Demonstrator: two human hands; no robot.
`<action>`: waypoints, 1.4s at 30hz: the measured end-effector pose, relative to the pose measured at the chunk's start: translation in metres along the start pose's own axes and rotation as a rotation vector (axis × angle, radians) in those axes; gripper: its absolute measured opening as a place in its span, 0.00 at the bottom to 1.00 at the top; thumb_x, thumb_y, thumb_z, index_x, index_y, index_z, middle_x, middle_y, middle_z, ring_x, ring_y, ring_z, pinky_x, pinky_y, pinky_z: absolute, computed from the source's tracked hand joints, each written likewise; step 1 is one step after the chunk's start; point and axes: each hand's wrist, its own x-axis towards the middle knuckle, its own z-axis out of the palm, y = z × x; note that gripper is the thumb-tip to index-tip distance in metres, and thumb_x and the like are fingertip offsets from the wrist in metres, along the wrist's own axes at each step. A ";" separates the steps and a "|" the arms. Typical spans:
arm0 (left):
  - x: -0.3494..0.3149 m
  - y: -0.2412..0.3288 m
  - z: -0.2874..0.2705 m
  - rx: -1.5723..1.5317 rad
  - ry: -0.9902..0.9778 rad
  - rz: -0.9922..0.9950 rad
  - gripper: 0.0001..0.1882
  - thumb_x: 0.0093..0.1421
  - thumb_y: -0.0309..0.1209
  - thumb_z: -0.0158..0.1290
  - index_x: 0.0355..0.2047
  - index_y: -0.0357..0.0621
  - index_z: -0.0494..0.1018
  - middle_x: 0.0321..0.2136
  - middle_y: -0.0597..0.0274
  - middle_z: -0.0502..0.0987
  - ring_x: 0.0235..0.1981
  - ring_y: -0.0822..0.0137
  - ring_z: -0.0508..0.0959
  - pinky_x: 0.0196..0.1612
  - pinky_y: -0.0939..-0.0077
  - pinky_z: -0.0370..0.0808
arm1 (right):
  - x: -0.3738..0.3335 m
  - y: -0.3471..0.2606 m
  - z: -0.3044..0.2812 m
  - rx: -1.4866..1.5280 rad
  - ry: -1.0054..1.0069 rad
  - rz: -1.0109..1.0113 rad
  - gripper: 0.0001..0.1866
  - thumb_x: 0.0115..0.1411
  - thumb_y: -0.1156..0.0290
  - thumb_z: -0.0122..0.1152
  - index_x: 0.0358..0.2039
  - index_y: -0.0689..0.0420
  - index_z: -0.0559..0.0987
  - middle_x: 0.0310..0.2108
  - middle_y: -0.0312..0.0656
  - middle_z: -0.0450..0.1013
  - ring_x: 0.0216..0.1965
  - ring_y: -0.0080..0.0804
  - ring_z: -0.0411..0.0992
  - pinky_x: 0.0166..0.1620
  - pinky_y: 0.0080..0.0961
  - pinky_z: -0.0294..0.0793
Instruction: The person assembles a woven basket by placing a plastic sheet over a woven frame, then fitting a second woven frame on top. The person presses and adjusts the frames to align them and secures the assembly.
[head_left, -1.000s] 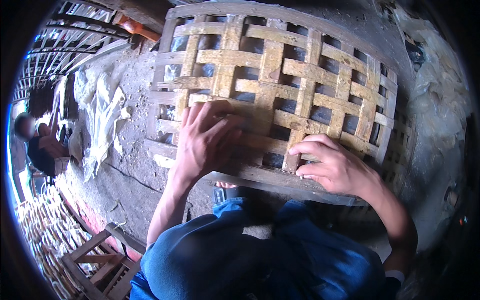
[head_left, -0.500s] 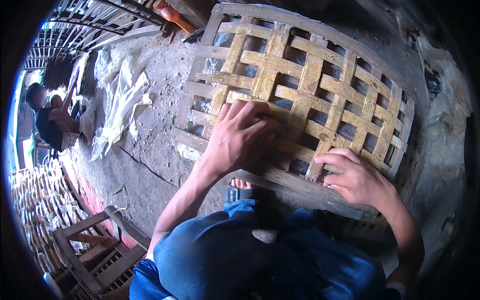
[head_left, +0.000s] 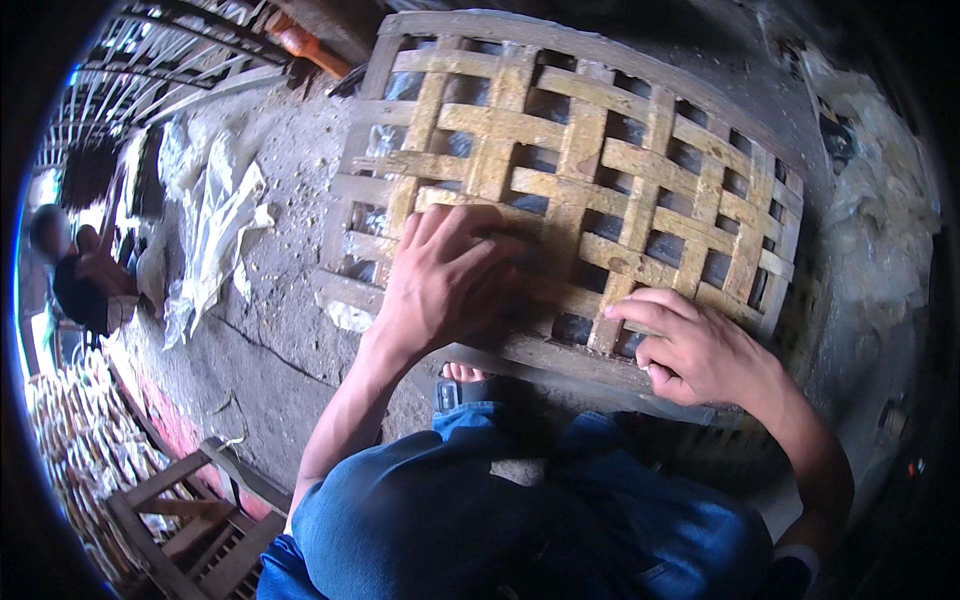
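Observation:
A lattice of woven yellow-brown bamboo slats [head_left: 620,180] in a grey wooden frame [head_left: 600,35] lies before me, above my knees. On its near left part rests my left hand [head_left: 445,275]. Its fingers are bent down together and their tips are lost in shadow, so whatever they pinch cannot be made out. My right hand [head_left: 690,345] lies at the near edge, further right. Its index finger reaches onto a slat, the thumb stands apart from it, and I see nothing held between them.
Crumpled clear plastic sheeting [head_left: 210,215] lies on the gritty floor [head_left: 290,290] to the left. Further left a person [head_left: 90,270] sits low. A wooden frame [head_left: 185,510] and rows of pale sticks [head_left: 75,430] are at lower left. An orange wooden-looking object [head_left: 305,45] lies at the top.
The whole view has shifted, so the lattice and surroundings appear further left. Both hands stay at nearly the same spots on the lattice, with small finger movements in the right one.

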 end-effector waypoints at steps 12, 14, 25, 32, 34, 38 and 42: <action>0.000 -0.003 -0.023 -0.116 0.108 -0.137 0.15 0.55 0.21 0.61 0.44 0.43 0.83 0.45 0.53 0.81 0.47 0.52 0.80 0.50 0.59 0.76 | -0.315 0.127 -0.084 1.343 1.721 -0.038 0.18 0.74 0.59 0.47 0.47 0.62 0.76 0.48 0.45 0.75 0.45 0.34 0.72 0.49 0.34 0.72; 0.000 -0.011 -0.029 -0.040 0.109 -0.161 0.16 0.55 0.21 0.59 0.45 0.41 0.82 0.46 0.50 0.81 0.49 0.51 0.80 0.53 0.59 0.76 | -0.300 0.120 -0.048 1.209 1.466 0.137 0.14 0.72 0.63 0.51 0.47 0.60 0.77 0.48 0.42 0.75 0.45 0.32 0.71 0.46 0.32 0.70; 0.011 -0.029 -0.021 0.233 0.110 -0.209 0.14 0.63 0.24 0.58 0.50 0.44 0.79 0.50 0.49 0.79 0.54 0.47 0.77 0.59 0.54 0.73 | -0.108 0.097 -0.038 -0.103 1.093 0.718 0.10 0.65 0.71 0.67 0.47 0.55 0.84 0.42 0.35 0.77 0.40 0.24 0.72 0.45 0.23 0.72; 0.013 -0.028 -0.014 0.327 0.120 -0.140 0.13 0.62 0.26 0.58 0.48 0.47 0.80 0.51 0.57 0.78 0.49 0.54 0.76 0.56 0.57 0.69 | -0.055 0.120 -0.055 -0.265 0.919 0.790 0.16 0.62 0.58 0.70 0.40 0.59 0.85 0.39 0.45 0.79 0.45 0.38 0.79 0.49 0.33 0.76; 0.013 -0.027 -0.016 0.338 0.106 -0.147 0.13 0.62 0.25 0.58 0.48 0.47 0.80 0.51 0.57 0.78 0.49 0.55 0.76 0.57 0.57 0.69 | -0.037 0.137 -0.061 -0.365 0.935 0.812 0.25 0.61 0.48 0.70 0.25 0.61 0.83 0.27 0.46 0.78 0.36 0.42 0.79 0.45 0.37 0.77; 0.011 -0.031 -0.016 0.355 0.085 -0.156 0.13 0.61 0.25 0.57 0.47 0.47 0.80 0.51 0.58 0.78 0.49 0.56 0.75 0.56 0.58 0.69 | -0.009 0.126 -0.082 -0.471 0.768 1.067 0.34 0.60 0.44 0.71 0.09 0.55 0.71 0.07 0.41 0.64 0.13 0.38 0.67 0.27 0.41 0.71; 0.014 -0.029 -0.014 0.353 0.085 -0.157 0.13 0.62 0.26 0.57 0.47 0.47 0.80 0.51 0.57 0.78 0.50 0.56 0.76 0.58 0.57 0.68 | -0.023 0.148 -0.084 -0.397 0.663 0.998 0.34 0.64 0.41 0.65 0.18 0.62 0.79 0.13 0.44 0.71 0.16 0.36 0.70 0.29 0.36 0.72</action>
